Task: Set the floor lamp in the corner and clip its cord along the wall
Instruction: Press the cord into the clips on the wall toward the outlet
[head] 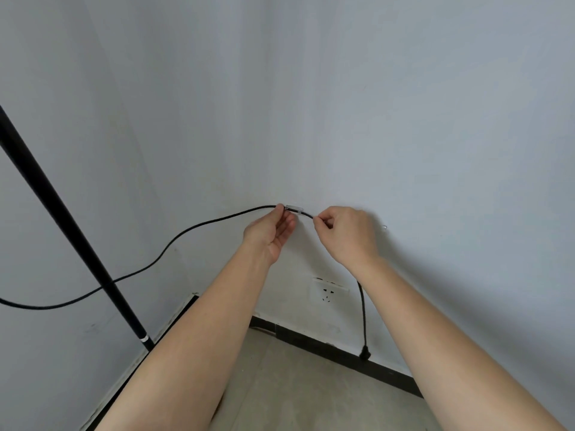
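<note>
Cord (193,227), black, ran from the left edge behind the lamp pole (62,213), rose along the wall (404,119) and passed through a clear clip (294,209) stuck there. My left hand (270,230) pinched the cord just left of the clip, fingers (280,208) closed on it. My right hand (345,233) pinched it just right of the clip. From there the cord dropped past the socket (328,292), its plug (364,354) hanging at the baseboard (311,339). The pole stood in the corner.
</note>
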### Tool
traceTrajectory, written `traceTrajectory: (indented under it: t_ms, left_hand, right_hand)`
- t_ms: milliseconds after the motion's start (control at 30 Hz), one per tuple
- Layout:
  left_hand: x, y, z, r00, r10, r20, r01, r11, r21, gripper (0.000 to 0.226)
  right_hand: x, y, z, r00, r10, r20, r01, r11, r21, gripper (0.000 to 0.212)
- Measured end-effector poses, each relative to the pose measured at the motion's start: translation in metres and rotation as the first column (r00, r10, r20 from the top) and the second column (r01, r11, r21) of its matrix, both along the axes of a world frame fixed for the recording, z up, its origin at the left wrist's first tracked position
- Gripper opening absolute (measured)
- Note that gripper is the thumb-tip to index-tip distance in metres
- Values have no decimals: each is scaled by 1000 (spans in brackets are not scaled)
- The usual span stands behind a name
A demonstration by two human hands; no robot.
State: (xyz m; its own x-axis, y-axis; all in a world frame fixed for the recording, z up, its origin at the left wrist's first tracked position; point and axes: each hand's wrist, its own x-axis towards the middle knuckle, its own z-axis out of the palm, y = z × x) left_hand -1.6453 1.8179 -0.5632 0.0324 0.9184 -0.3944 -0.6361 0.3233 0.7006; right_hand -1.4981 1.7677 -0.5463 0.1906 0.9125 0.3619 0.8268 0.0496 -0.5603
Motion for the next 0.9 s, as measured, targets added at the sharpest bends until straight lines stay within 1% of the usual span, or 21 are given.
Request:
traceTrajectory:
  t_ms: [167, 300, 400, 467, 567, 633, 767, 833, 900]
  left_hand:
    - [1, -3, 3, 1000, 19, -6, -19, 1000, 2, 9]
    - [3, -8, 10, 1000, 18, -21, -18, 1000, 8, 5]
    - [2, -9, 18, 998, 14, -58, -14, 1000, -2, 7]
    - [2, -8, 20, 997, 13, -77, -14, 1000, -11, 10]
    - [4, -8, 21, 994, 4, -111, -6, 1000, -20, 12]
    - [7, -6, 22, 992, 3, -129, -5, 1000, -17, 12]
    - [10, -3, 19, 992, 35, -119, -36, 999, -7, 12]
    - [12, -4, 18, 991, 62, -115, -60, 998, 20, 10]
    - [12, -7, 18, 991, 88, -97, -85, 996, 34, 13]
  right_hand:
    - [-7, 6, -22, 995, 19, -93, -23, 999, -36, 16]
    - [-11, 4, -34, 995, 19, -100, -27, 996, -82, 17]
    - [-10, 0, -41, 978, 31, -208, -51, 995, -91, 20]
    - [-8, -1, -46, 971, 44, -234, -66, 994, -90, 22]
    - [-4, -3, -52, 963, 61, -264, -90, 991, -100, 14]
    - [-1, -5, -56, 959, 67, -275, -104, 987, -124, 19]
    - [6, -11, -63, 946, 86, -312, -144, 976, -167, 27]
    - [12, -16, -67, 935, 100, -341, -176, 964, -201, 22]
    - [19, -22, -72, 928, 117, -353, -220, 939, -266, 11]
